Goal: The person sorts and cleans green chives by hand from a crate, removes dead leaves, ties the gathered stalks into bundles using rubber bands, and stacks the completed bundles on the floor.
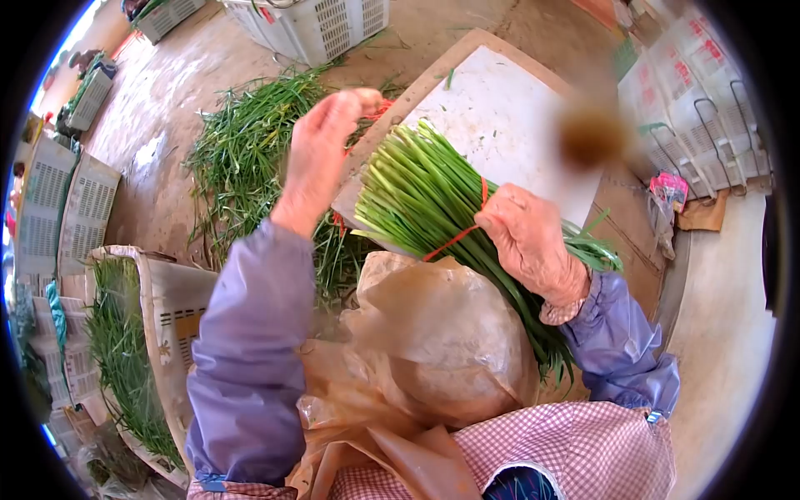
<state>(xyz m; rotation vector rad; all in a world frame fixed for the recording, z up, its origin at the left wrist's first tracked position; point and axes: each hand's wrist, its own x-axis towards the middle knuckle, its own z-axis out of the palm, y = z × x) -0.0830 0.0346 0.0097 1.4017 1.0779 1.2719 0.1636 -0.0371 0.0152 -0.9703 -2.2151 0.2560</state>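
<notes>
A thick bunch of garlic chives (421, 179) lies slantwise over the near edge of a white-topped board (475, 100), its pale cut ends up and to the left. Around its middle runs a red tie (450, 244). My right hand (533, 242) is closed on the bunch, thumb and fingers at the tie. My left hand (325, 154) is raised at the board's left edge, slightly blurred, with fingers curled together beside several red strands (382, 110). Whether a strand is between those fingertips is hidden. A plastic-covered lap (450, 333) lies below the bunch.
Loose green leaves (250, 150) are heaped on the floor left of the board. A white crate (321, 29) stands behind it, and stacked white crates (700, 100) at the right. At the lower left, a lined basket (171, 308) holds more greens. A dark blurred spot (593, 137) obscures the board's right side.
</notes>
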